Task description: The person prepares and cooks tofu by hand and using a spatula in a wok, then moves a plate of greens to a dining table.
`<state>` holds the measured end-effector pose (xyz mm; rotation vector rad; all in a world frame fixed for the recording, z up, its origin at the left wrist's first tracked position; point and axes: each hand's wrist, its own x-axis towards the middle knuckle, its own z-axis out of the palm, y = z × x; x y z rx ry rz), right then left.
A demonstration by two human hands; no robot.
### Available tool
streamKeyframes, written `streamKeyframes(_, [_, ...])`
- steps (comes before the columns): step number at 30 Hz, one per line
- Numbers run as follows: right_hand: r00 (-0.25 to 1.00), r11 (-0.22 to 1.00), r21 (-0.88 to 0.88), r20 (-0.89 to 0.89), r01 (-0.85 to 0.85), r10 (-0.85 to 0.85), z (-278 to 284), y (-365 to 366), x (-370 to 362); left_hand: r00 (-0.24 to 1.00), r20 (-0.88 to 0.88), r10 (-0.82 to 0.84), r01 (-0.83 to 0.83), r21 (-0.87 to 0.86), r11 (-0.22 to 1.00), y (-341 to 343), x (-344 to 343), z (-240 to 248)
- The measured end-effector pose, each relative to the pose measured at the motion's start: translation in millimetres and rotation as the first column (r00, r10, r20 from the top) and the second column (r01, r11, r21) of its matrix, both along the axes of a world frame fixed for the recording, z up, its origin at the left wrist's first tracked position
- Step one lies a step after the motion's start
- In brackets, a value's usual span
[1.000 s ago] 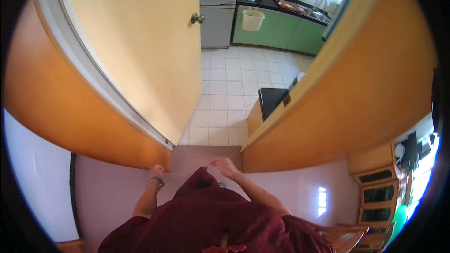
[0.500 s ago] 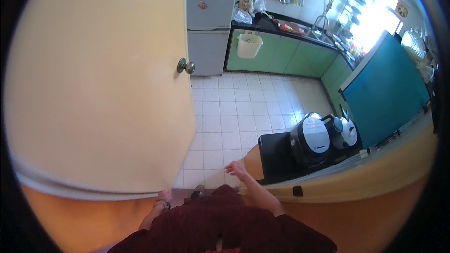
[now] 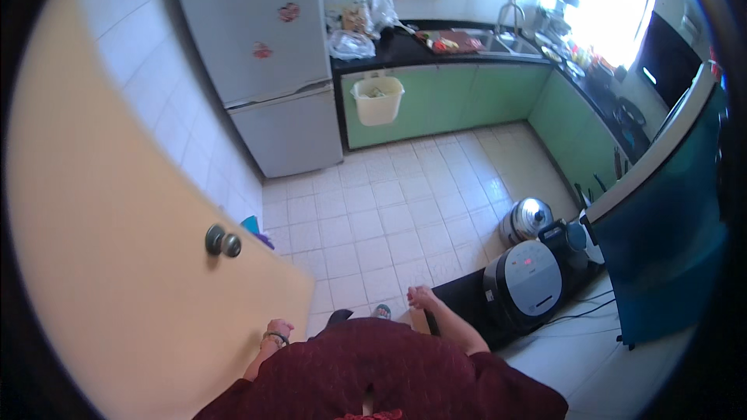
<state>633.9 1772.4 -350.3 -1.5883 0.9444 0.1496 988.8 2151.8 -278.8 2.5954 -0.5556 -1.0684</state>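
My left hand (image 3: 279, 328) hangs low beside the cream door (image 3: 148, 264), its fingers curled in with nothing seen in them; bracelets circle the wrist. The door stands ajar on my left, and its round metal knob (image 3: 223, 242) is ahead of that hand, untouched. My right hand (image 3: 423, 298) is held out in front of me, empty, with fingers loosely bent and slightly apart. It is nearest the left end of a low black-topped stand (image 3: 459, 295). On that stand sits a black and grey electric rice cooker (image 3: 533, 278).
A grey fridge (image 3: 257, 39) stands at the far left. Green cabinets (image 3: 443, 97) carry a black counter and a sink (image 3: 502, 43); a white bin (image 3: 379, 101) hangs in front. A steel pot (image 3: 531, 218) and teal panel (image 3: 654, 241) are at right. White tiles (image 3: 373, 218) cover the floor.
I have moved forward through the doorway, and the view has turned left. The door and knob now lie farther left and lower, and more of the fridge shows. My right hand's fingers are more bent.
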Motion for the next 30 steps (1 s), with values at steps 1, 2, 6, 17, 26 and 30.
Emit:
streamKeyframes(1, [0.994, 1.000, -0.014, -0.104, -0.023, 0.021, -4, -28, 12, 0.976, 0.081, -0.200, 0.191, 0.105, 0.976, -14, 7, 1])
streamKeyframes(2, [0.973, 0.999, -0.033, -0.230, -0.029, 0.021, -8, -61, 11, 0.989, -0.036, -0.142, 0.146, 0.147, 0.978, -50, 0, 11])
streamKeyframes(6, [0.977, 0.982, -0.106, -0.128, 0.158, -0.171, 10, -131, 47, 0.993, -0.057, -0.103, 0.113, 0.218, 0.969, -94, 13, -2])
streamKeyframes(17, [0.813, 0.947, 0.051, -0.528, 0.317, -0.244, -2, -236, -34, 0.307, 0.152, -0.940, 0.784, 0.520, 0.340, -461, 181, -67])
streamKeyframes(26, [0.444, 0.425, 0.134, -0.348, 0.895, -0.825, 2, -258, -29, 0.798, 0.344, -0.495, 0.597, -0.331, 0.731, -917, 172, -9])
streamKeyframes(30, [0.640, 0.559, 0.314, -0.438, 0.767, -0.631, -114, -286, -92, 0.883, 0.179, -0.433, 0.464, -0.469, 0.751, -1019, 86, -22])
